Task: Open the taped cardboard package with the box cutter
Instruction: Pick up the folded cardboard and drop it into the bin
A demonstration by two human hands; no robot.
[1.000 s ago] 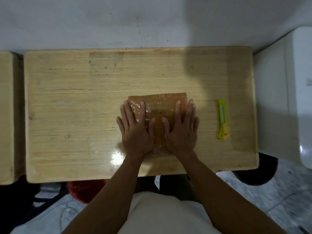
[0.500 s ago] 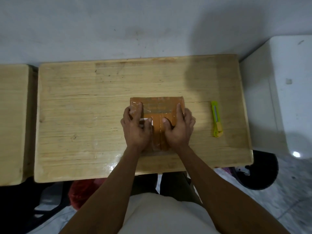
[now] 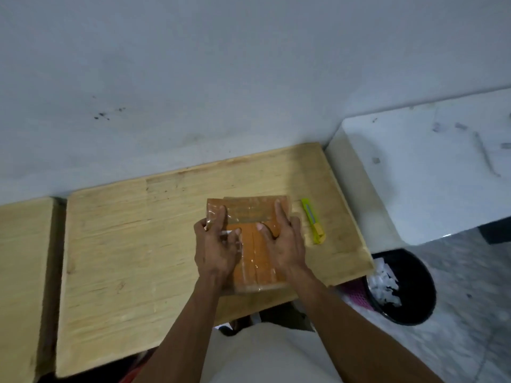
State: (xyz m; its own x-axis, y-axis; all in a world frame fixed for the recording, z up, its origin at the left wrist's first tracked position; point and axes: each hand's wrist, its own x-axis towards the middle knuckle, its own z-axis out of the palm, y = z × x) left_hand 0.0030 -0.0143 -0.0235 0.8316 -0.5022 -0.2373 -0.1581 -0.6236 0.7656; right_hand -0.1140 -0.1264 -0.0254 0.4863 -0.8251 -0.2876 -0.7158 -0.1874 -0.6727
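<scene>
brown taped cardboard package point(image 3: 255, 239) sits mid-right on the wooden surface point(image 3: 132, 244), clear tape shiny over its top. both hands are on it: left hand point(image 3: 214, 248) grips the left edge, fingers curled over the top and thumb laid inward on the top face; right hand point(image 3: 284, 244) does the same on the right edge, index finger stretched toward the far corner. neither hand holds a tool. yellow-green box cutter point(image 3: 313, 221) lies flat on the surface just beside the package's right side, not touching it as far as i can tell, long axis running roughly near-to-far and slightly angled, the darker yellow end toward the person. key relation: cutter is directly to the right of the right hand, close by, so the right hand is clearly the nearer one; the left would have to cross the package. judgement: cutting not started, tape looks intact, next step is probably right hand letting go and picking up the cutter while left steadies. black waste bin point(image 3: 401, 288) on the floor at right.
</scene>
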